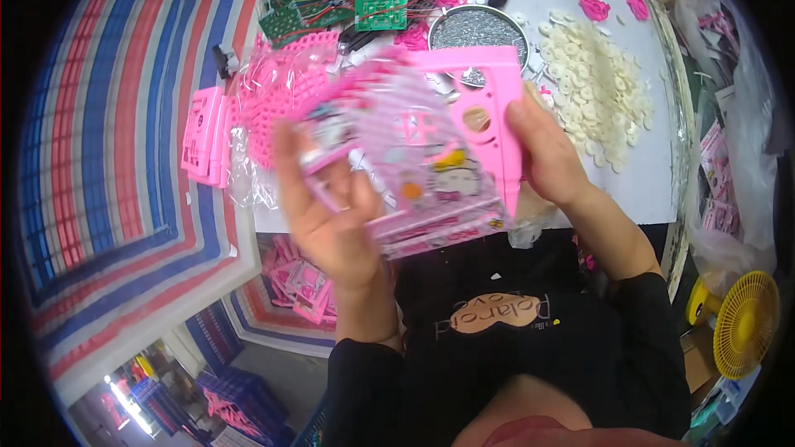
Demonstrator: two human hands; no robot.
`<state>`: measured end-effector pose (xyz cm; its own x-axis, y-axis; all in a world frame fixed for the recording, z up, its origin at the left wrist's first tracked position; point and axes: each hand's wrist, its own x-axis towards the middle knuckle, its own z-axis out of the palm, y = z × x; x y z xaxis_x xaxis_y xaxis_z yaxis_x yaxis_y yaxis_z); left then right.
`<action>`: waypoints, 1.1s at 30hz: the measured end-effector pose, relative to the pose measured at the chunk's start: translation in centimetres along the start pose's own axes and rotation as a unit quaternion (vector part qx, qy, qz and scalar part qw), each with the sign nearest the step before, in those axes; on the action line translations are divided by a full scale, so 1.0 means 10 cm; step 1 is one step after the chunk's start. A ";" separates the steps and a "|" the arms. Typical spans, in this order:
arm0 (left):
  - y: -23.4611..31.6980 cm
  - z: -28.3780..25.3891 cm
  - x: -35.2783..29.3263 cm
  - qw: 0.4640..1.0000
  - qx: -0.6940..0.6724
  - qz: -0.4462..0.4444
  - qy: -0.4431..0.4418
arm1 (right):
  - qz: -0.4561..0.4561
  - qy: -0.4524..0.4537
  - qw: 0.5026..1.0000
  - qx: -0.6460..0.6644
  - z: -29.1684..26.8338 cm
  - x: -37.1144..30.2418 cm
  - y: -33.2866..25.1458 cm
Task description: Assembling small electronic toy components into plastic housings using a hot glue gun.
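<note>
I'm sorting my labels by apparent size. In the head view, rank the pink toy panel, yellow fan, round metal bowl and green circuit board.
1. pink toy panel, nearest the camera
2. yellow fan and round metal bowl: look alike, unranked
3. green circuit board

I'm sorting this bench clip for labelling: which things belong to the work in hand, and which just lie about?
In hand:
left hand
right hand
pink plastic toy panel
printed pink card

Lying about:
green circuit boards
bowl of small metal parts
heap of cream discs
yellow fan
</note>
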<state>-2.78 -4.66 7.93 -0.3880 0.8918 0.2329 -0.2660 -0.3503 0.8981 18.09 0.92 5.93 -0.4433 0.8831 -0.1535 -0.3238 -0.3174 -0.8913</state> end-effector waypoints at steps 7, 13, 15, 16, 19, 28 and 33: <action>-0.33 -0.22 -0.10 0.950 0.279 -0.062 -0.124 | -0.024 -0.021 0.999 -0.020 0.07 -0.15 -0.08; -0.31 -0.22 -0.23 0.989 0.038 0.097 -0.110 | -0.021 0.004 0.998 -0.058 0.02 -0.10 -0.15; -0.26 -0.27 -0.21 0.986 0.084 0.041 -0.141 | -0.048 -0.012 0.994 -0.100 0.03 -0.10 -0.14; -0.27 -0.20 -0.20 0.985 0.126 -0.025 -0.117 | -0.077 -0.025 0.987 -0.137 0.04 -0.11 -0.09; -0.18 -0.06 -0.14 0.969 0.179 -0.125 -0.113 | -0.095 -0.055 0.973 -0.205 0.00 -0.10 -0.09; -0.19 -0.03 -0.23 0.985 0.094 -0.133 -0.060 | -0.058 -0.046 0.975 -0.207 0.03 -0.09 -0.20; -0.30 0.02 -0.29 0.986 0.087 -0.121 -0.079 | -0.134 -0.056 0.959 -0.242 0.03 -0.09 -0.12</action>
<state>-0.66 -6.17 4.61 -0.1850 0.9816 0.0475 -0.1731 -0.0801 0.9816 18.61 0.40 7.27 -0.4938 0.8595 0.1317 -0.0256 0.1370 -0.9902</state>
